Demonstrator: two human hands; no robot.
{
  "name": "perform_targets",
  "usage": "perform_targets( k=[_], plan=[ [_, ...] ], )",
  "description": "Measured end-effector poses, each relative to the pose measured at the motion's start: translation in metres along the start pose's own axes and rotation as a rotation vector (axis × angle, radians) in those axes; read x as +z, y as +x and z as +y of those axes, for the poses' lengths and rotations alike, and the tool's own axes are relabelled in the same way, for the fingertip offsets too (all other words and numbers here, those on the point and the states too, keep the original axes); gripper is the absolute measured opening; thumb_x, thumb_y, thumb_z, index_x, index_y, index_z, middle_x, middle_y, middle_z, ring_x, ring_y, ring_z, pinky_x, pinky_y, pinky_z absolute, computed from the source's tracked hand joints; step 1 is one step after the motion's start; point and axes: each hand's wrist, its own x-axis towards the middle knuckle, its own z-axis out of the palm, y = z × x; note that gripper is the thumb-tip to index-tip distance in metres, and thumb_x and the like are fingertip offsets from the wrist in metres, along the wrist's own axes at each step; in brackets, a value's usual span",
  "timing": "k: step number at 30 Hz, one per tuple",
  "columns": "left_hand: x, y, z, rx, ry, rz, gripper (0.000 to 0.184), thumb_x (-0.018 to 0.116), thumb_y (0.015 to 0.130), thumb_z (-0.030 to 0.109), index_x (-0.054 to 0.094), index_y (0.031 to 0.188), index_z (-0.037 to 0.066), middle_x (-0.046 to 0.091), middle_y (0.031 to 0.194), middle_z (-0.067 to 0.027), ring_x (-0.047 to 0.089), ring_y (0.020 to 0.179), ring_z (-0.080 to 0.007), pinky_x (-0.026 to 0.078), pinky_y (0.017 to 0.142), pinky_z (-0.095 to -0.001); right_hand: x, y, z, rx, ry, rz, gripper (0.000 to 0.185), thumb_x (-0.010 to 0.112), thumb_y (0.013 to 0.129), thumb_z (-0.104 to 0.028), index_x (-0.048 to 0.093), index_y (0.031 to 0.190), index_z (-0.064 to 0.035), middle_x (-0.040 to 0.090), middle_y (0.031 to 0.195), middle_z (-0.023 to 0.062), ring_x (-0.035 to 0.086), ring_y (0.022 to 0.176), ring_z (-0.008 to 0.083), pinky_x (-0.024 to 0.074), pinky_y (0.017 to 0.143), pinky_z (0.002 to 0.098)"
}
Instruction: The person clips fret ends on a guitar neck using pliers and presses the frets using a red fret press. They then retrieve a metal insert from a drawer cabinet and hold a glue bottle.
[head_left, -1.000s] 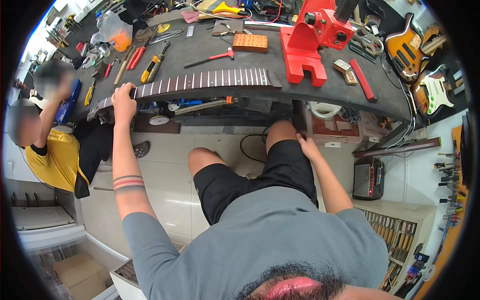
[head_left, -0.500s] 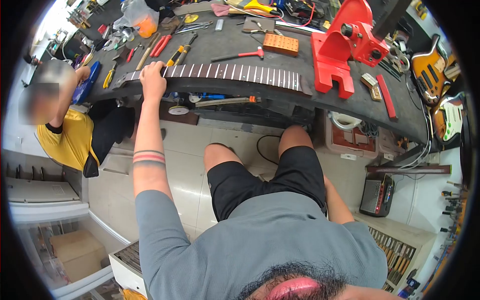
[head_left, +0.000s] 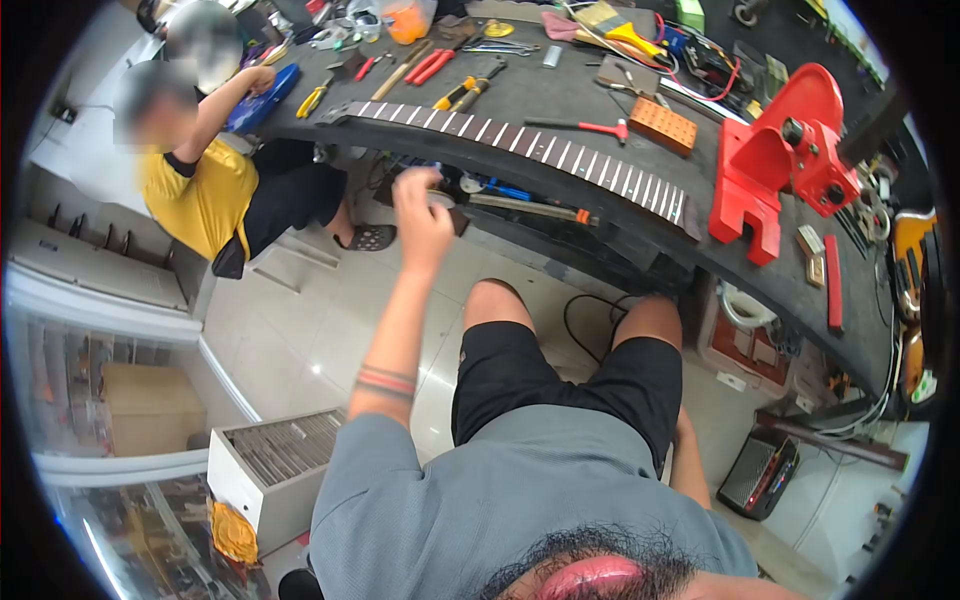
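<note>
A guitar neck (head_left: 530,144) with a dark fretboard and bright frets lies along the bench's front edge, its headstock (head_left: 340,112) to the left. My left hand (head_left: 422,218) hangs in the air in front of the bench, below the neck and apart from it. Its fingers are slightly bent and spread, with nothing visible in them. My right arm reaches down beside my thigh, and the hand there is hidden. Behind the neck lie a red-headed hammer (head_left: 612,129) and a wooden block with holes (head_left: 663,125).
A red cast tool stand (head_left: 752,190) stands on the bench's right. Yellow-black pliers (head_left: 470,92) and red-handled pliers (head_left: 432,66) lie farther back. A co-worker in a yellow shirt (head_left: 205,200) sits at the left, one hand by a blue tray (head_left: 268,100). Tools fill the shelf underneath.
My left hand has let go of the guitar neck and dropped back toward me, off the bench. The view has turned, shifting the bench rightward in the picture. The neck still lies on the bench.
</note>
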Motion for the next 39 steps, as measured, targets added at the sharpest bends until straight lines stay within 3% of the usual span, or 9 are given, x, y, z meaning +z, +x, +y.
perform_targets(
  k=[3,5,14,21,25,26,28,33,39],
  plan=[
    [0.026,-0.127,0.040,-0.398,-0.327,-0.157,0.042,0.059,0.081,-0.011,0.065,0.121,-0.001,0.064,0.116,-0.0195,0.061,0.122,-0.0412,0.050,0.108,-0.0473,-0.005,-0.001,-0.002,0.000,-0.016,0.015,0.060,0.068,0.111,-0.040,0.065,0.150,0.0049,0.075,0.139,0.0178,0.073,0.122,0.0248,0.0609,0.104,0.0391],
    [0.034,-0.196,0.069,-0.434,-0.167,-0.368,0.037,0.061,0.084,-0.007,0.067,0.119,0.000,0.066,0.120,-0.0174,0.061,0.124,-0.0395,0.050,0.107,-0.0494,-0.007,-0.003,-0.005,-0.004,-0.031,0.021,0.060,0.068,0.111,-0.040,0.065,0.150,0.0051,0.076,0.138,0.0179,0.073,0.122,0.0247,0.0609,0.104,0.0392],
    [0.032,-0.170,0.067,-0.204,0.091,-0.800,0.023,0.066,0.090,0.011,0.080,0.109,0.009,0.075,0.114,-0.0103,0.064,0.118,-0.0335,0.048,0.105,-0.0479,-0.018,-0.006,-0.003,-0.045,-0.045,0.007,0.059,0.069,0.111,-0.039,0.066,0.148,0.0057,0.076,0.138,0.0181,0.073,0.123,0.0250,0.0606,0.104,0.0398],
    [0.050,-0.164,0.075,-0.158,0.205,-0.871,0.023,0.065,0.094,0.019,0.083,0.106,0.013,0.079,0.114,-0.0103,0.069,0.117,-0.0324,0.053,0.103,-0.0492,-0.024,-0.002,0.019,-0.158,0.096,0.030,0.056,0.068,0.111,-0.037,0.068,0.147,0.0061,0.075,0.139,0.0185,0.071,0.126,0.0265,0.0596,0.105,0.0405],
    [0.052,-0.151,0.099,-0.167,0.302,-0.942,0.028,0.065,0.096,0.024,0.086,0.115,0.019,0.080,0.123,-0.0143,0.076,0.115,-0.0357,0.061,0.099,-0.0511,-0.041,-0.023,-0.021,-0.397,-0.775,0.202,0.046,0.062,0.111,-0.027,0.071,0.136,0.0095,0.076,0.135,0.0249,0.072,0.122,0.0313,0.0557,0.107,0.0450],
    [0.055,-0.152,0.098,-0.177,0.285,-0.952,0.028,0.067,0.096,0.024,0.086,0.115,0.018,0.080,0.122,-0.0144,0.075,0.115,-0.0358,0.060,0.100,-0.0510,-0.045,-0.009,-0.022,-0.557,-0.868,0.444,0.044,0.060,0.111,-0.026,0.071,0.133,0.0107,0.077,0.129,0.0269,0.074,0.119,0.0331,0.0553,0.107,0.0446],
    [0.061,-0.154,0.101,-0.209,0.253,-0.957,0.026,0.068,0.096,0.024,0.086,0.115,0.018,0.080,0.121,-0.0145,0.074,0.116,-0.0357,0.059,0.101,-0.0506,-0.017,-0.014,-0.052,-0.858,-0.608,0.550,0.033,0.063,0.106,-0.014,0.073,0.128,0.0066,0.078,0.119,0.0265,0.075,0.114,0.0343,0.0570,0.104,0.0426],
    [0.067,-0.159,0.122,-0.181,0.150,-0.913,0.021,0.072,0.097,0.024,0.084,0.110,0.015,0.080,0.116,-0.0123,0.071,0.117,-0.0347,0.055,0.103,-0.0485,0.092,-0.041,-0.134,-1.314,-0.839,0.501,0.029,0.064,0.101,-0.016,0.075,0.122,0.0014,0.077,0.125,0.0224,0.072,0.117,0.0428,0.0549,0.107,0.0466],
    [0.066,-0.179,0.154,0.072,0.035,-0.901,0.019,0.073,0.096,0.024,0.082,0.105,0.010,0.082,0.110,-0.0087,0.070,0.114,-0.0336,0.049,0.101,-0.0485,0.145,-0.035,-0.113,-1.187,-1.457,0.414,0.031,0.073,0.095,-0.024,0.080,0.120,-0.0073,0.069,0.141,0.0106,0.052,0.148,0.0333,0.0354,0.130,0.0530]
  ],
)
